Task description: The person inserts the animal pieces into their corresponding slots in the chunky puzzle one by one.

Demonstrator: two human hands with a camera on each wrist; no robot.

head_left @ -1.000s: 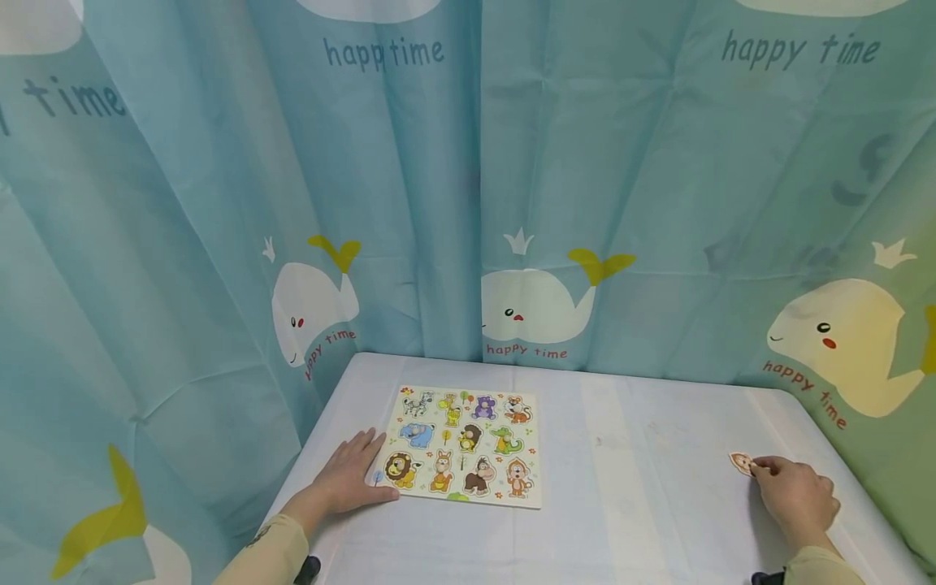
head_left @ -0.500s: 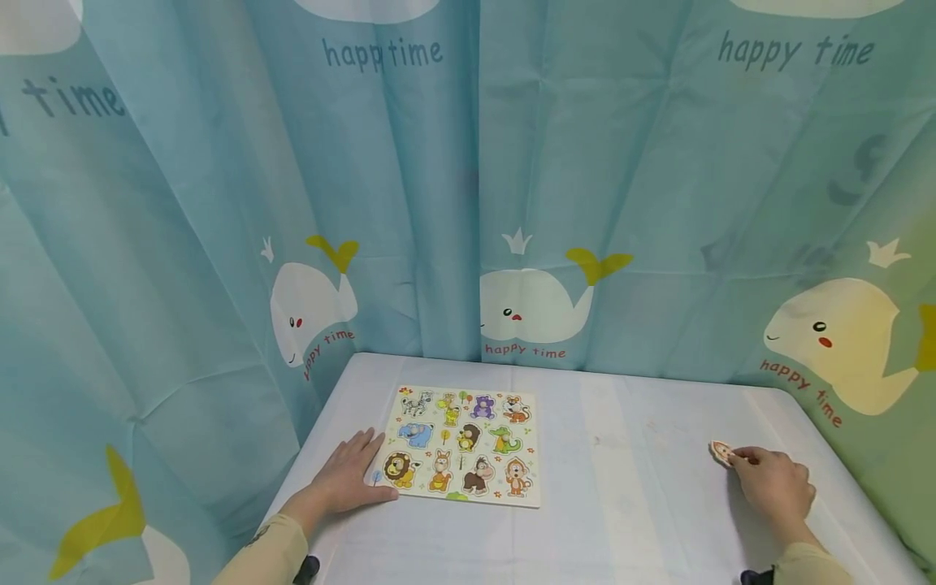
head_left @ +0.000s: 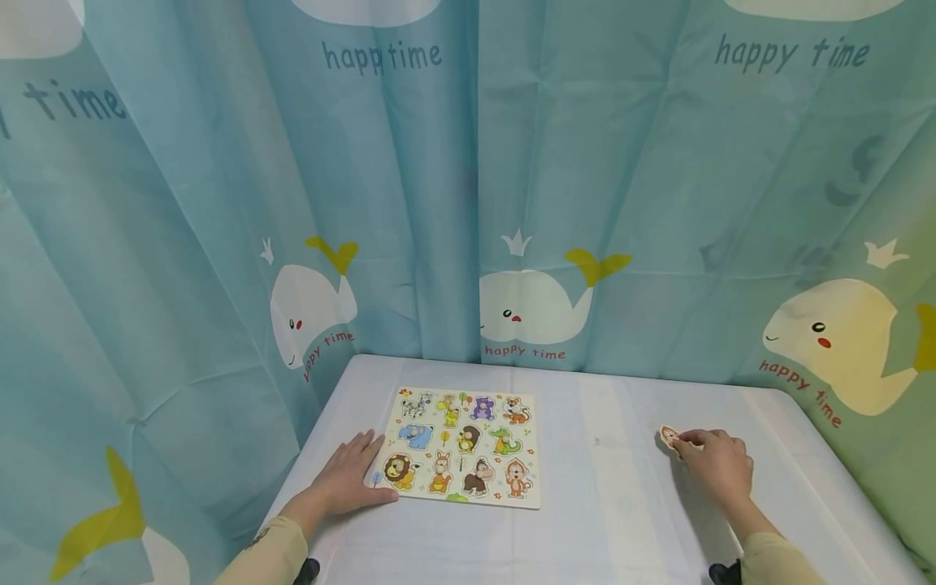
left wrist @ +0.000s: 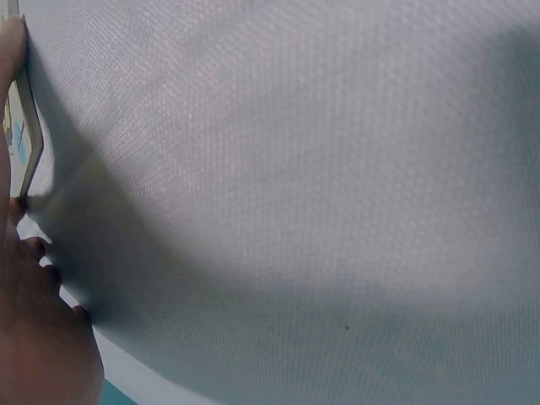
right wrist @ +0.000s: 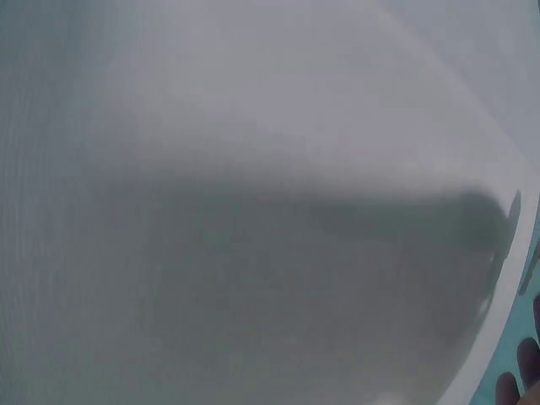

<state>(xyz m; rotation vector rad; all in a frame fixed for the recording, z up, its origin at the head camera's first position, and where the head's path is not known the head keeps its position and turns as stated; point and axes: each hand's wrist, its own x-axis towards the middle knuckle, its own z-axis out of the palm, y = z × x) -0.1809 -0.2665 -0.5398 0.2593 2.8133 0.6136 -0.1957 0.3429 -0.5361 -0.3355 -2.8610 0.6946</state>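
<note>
In the head view my right hand [head_left: 720,467] pinches a small flat puzzle piece [head_left: 669,436] with an orange-brown animal, perhaps a monkey, above the right half of the table. My left hand [head_left: 347,475] lies at the lower left corner of a square animal puzzle board [head_left: 535,455], its thumb on the front edge and its fingers along the left edge. A monkey picture [head_left: 517,478] fills the board's front right corner. The left wrist view catches part of the left hand [left wrist: 42,337] beside the board's corner [left wrist: 32,139]. Only fingertips [right wrist: 529,363] show in the right wrist view.
A white cloth covers the table [head_left: 585,520]. Behind and beside it hangs a blue-green curtain [head_left: 409,179] with whales on it. Several other animals, such as a lion [head_left: 400,470] and a crocodile [head_left: 505,440], are on the board.
My right hand has moved left and slightly toward the back, carrying the puzzle piece nearer the board. The left hand and the board have stayed where they were.
</note>
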